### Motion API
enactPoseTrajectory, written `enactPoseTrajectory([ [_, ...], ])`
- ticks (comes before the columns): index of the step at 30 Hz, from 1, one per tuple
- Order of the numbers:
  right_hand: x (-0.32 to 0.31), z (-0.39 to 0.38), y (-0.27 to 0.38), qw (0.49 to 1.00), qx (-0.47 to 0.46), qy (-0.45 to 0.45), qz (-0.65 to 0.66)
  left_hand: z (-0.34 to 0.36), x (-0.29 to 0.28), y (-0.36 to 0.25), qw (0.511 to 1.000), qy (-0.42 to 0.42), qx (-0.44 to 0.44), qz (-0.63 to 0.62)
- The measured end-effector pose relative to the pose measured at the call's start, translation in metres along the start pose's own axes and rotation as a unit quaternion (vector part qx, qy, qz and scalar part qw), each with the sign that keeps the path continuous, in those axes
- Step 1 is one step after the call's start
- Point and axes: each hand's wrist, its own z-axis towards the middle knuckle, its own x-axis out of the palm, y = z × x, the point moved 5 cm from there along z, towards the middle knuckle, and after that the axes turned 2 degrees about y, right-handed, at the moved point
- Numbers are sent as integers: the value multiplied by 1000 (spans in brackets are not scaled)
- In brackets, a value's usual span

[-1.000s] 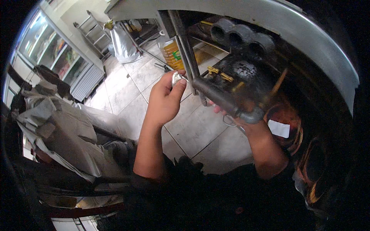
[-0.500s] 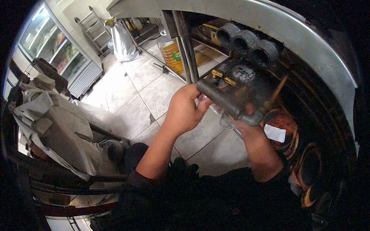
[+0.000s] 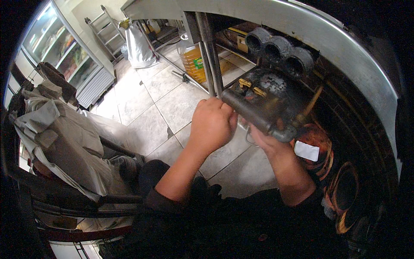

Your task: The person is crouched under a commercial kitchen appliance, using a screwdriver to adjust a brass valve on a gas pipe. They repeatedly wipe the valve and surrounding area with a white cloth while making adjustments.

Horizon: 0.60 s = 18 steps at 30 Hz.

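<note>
A thick dark cylinder with a rounded grey end lies slantwise in front of me, below the steel counter. My left hand is closed at its left end, knuckles up; what its fingers hold is hidden. Under the cylinder's right part is my right hand; its thumb side shows below and reddish fingertips seem to show beyond, so it appears to grip the cylinder. A thin metal loop hangs between the hands. Just past the cylinder are two yellow valve handles.
Three grey round pipe openings sit beneath the steel counter edge. A jug of yellow oil stands behind the metal legs. Stacked brownish round pans with a white card are at right. Grey cloth-covered things stand at left.
My left hand has turned, its fingers now curled with the knuckles up, where the thumb and forefinger showed before. My right hand has shifted slightly left under the cylinder.
</note>
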Motion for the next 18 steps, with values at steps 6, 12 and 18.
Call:
enactPoseTrajectory([
  [6, 4, -4, -8, 998, 20, 3, -65, 0, -3, 3, 999, 19, 37, 4],
  [12, 10, -6, -18, 984, -5, -30, 176, -2, -10, 11, 999, 27, 33, 3],
  [18, 11, -6, -9, 956, 14, 101, 274, -3, -12, 12, 998, 50, 6, -39],
])
